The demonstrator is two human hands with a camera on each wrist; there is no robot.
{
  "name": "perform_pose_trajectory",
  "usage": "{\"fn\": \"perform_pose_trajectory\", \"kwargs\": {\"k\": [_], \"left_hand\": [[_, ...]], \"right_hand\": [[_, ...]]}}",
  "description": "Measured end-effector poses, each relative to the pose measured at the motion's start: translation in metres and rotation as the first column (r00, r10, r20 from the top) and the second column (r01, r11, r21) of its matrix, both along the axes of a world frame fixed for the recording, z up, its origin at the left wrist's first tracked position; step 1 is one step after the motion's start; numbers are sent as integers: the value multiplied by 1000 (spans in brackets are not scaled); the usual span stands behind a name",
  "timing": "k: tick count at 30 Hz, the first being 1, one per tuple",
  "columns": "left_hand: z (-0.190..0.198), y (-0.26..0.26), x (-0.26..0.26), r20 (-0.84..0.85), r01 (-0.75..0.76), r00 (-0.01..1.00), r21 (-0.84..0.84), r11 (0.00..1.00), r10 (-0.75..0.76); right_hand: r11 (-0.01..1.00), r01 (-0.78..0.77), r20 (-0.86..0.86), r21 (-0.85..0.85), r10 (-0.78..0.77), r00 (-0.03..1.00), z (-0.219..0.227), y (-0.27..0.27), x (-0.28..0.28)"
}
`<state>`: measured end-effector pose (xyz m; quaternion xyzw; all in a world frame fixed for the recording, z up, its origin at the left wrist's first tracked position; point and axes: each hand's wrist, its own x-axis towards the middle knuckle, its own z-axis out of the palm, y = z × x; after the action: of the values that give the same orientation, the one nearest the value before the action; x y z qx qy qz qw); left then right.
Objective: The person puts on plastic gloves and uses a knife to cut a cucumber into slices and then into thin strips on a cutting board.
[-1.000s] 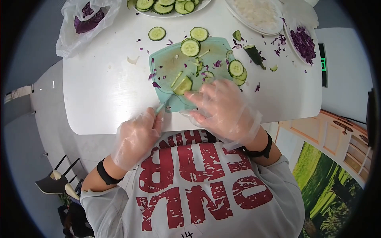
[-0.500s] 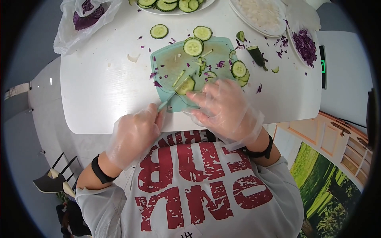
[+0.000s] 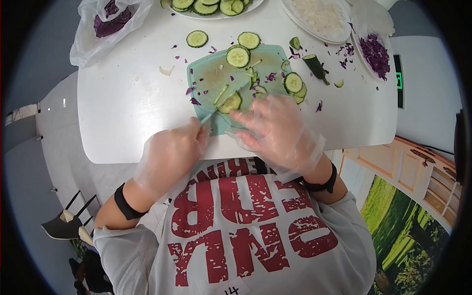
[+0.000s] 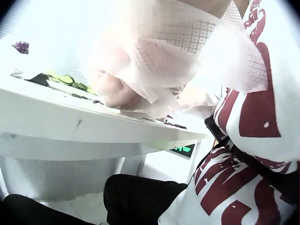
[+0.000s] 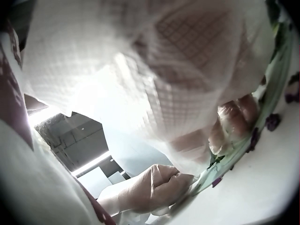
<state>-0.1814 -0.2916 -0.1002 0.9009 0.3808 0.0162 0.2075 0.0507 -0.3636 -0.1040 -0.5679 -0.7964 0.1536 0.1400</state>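
In the head view my left hand [image 3: 172, 147], in a clear plastic glove, grips the pale blue handle of a knife [image 3: 209, 117]. The blade lies across a cucumber slice [image 3: 231, 104] on the light green cutting board [image 3: 201, 66]. My right hand [image 3: 275, 123], gloved too, rests low over the board, its fingertips at the slice's right edge. Thin cucumber strips [image 3: 221, 93] lie left of the blade. More round slices [image 3: 238, 56] sit at the board's back edge and right side. In the right wrist view the glove hides most of the board.
A plate of cucumber slices [image 3: 204, 7] stands at the back, a plate of pale shreds [image 3: 319, 19] back right. Shredded purple cabbage [image 3: 375, 55] lies on another plate at the right. A plastic bag [image 3: 86, 46] holds purple cabbage. A cucumber end [image 3: 315, 68] lies beside the board.
My left hand has moved forward and slightly right, bringing the knife blade over the cucumber slice. My right hand stays beside the slice almost unmoved.
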Motion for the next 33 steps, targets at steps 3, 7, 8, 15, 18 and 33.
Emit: {"fn": "perform_pose_trajectory", "kwargs": {"k": [3, 7, 8, 15, 18, 33], "left_hand": [[-7, -3, -15, -42, 7, 999, 66, 998, -5], [-3, -7, -12, 12, -37, 999, 35, 999, 37], [0, -5, -7, 12, -38, 999, 37, 999, 38], [-1, -1, -6, -7, -19, 1000, -4, 1000, 19], [-5, -6, -15, -34, -39, 999, 19, 999, 40], [-11, -8, -15, 44, -5, 999, 90, 996, 2]], "right_hand": [[1000, 14, -8, -11, -14, 1000, 0, -1, 1], [999, 24, -53, 35, -22, 998, -3, -2, 0], [998, 29, -72, 61, -25, 997, -4, -2, 0], [995, 32, -71, 91, -25, 997, -6, -1, 2], [995, 35, -93, 97, -26, 995, -8, -1, 1], [994, 36, -70, 105, -29, 997, -8, 0, 2]]}}
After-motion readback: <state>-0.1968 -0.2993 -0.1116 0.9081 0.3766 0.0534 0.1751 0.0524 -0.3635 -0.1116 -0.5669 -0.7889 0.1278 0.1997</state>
